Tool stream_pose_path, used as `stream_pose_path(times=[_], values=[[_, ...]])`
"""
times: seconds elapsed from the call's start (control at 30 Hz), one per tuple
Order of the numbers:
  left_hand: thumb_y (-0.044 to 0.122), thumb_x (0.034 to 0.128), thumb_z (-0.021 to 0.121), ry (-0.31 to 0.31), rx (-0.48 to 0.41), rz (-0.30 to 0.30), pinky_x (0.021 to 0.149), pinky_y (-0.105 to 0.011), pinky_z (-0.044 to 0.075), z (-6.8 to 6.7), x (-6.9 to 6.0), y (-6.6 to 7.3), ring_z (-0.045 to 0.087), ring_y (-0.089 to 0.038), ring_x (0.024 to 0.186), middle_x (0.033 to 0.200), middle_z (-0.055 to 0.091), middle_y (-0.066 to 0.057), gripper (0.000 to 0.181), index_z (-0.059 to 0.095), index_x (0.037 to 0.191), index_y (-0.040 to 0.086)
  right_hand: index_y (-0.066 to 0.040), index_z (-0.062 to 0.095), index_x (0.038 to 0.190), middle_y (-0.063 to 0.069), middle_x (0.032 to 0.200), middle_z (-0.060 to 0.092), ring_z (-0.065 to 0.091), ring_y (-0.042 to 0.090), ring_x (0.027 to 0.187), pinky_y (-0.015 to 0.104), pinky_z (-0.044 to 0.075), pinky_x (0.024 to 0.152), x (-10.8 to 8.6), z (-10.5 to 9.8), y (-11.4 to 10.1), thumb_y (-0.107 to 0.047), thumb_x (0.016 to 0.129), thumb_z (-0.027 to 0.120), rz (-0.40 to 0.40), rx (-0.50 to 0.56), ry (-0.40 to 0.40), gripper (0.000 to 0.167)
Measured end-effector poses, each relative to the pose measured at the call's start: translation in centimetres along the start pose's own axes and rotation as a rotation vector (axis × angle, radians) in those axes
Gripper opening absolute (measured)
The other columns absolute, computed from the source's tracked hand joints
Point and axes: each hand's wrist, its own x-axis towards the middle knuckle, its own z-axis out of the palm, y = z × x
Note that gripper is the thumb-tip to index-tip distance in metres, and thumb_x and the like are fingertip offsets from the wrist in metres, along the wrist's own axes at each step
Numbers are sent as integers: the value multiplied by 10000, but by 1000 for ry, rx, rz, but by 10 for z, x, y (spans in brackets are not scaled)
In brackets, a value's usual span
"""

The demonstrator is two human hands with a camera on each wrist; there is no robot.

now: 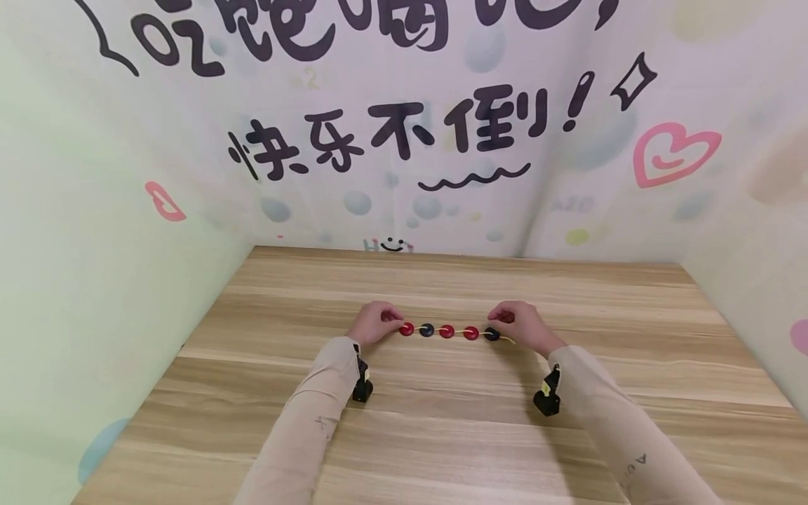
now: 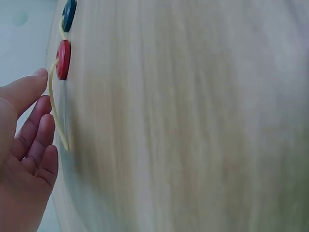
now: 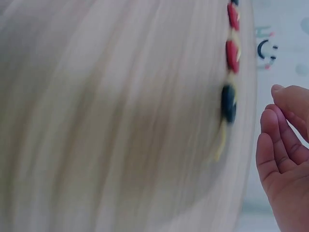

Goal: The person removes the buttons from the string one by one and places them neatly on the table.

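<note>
Wood-grain tabletop, lettered white backdrop

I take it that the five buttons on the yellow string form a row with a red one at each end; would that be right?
Not quite: the head view shows the right-end button is dark blue, not red. The left-end button is red, and the five do form a row on the yellow string.

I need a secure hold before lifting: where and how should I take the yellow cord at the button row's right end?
Likely best to pinch the yellow cord by its short loose tail, coming from the right and above: it juts out free past the dark end button, thin and with nothing threaded on it.
</note>
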Motion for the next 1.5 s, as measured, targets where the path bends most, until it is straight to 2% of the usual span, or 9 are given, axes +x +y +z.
stream_pose_path(times=[0.23,0.33,0.47,0.63,0.8,0.93,1.27,1.5], values=[[96,770,680,0,-29,15,594,-223,407,4,-2,-5,495,-98,635,735,620,-20,46,674,785,53,-26,634,844,42,781,608,529,151,710,269,458,635,15,21,-29,-92,810,637,-11,6,-46,74],[103,770,681,3,-37,16,624,-229,417,4,-1,-8,510,-95,660,760,638,-19,52,687,797,60,-31,633,832,27,768,608,532,130,702,256,454,628,22,33,-38,-92,810,636,-49,8,-75,65],[91,764,684,-13,-41,26,639,-236,425,2,-1,-7,531,-107,680,784,653,-38,63,696,810,49,-39,633,823,16,753,607,531,120,693,250,453,627,29,46,-50,-87,809,636,-77,17,-92,50],[68,759,684,-24,-42,48,597,-212,416,2,-2,-5,510,-87,644,760,643,-48,60,688,804,28,-52,627,825,10,749,595,521,110,671,229,448,603,38,59,-60,-95,818,628,-82,22,-107,44],[56,776,663,-29,-29,46,584,-214,398,1,0,-2,481,-94,625,716,608,-43,43,663,786,14,-45,631,816,19,753,596,516,121,687,227,443,618,46,70,-64,-87,810,636,-108,6,-81,43],[72,804,636,-38,-27,16,608,-224,404,1,1,-2,491,-107,651,734,603,-36,59,655,798,17,-40,633,820,26,769,602,527,128,707,230,449,624,52,77,-65,-80,806,639,-101,-4,-60,43],[120,838,605,30,-109,-77,736,-278,446,6,1,-2,562,-167,792,845,628,-71,125,645,870,6,-53,672,834,19,792,635,549,127,742,269,453,704,57,93,-59,-103,788,661,-62,-50,-17,68],[71,843,586,-11,-180,-59,637,-234,447,6,0,4,561,-149,723,789,622,-82,114,624,866,-33,-43,667,836,26,787,635,551,130,736,273,456,700,57,97,-60,-103,780,671,-78,-47,-24,82]])
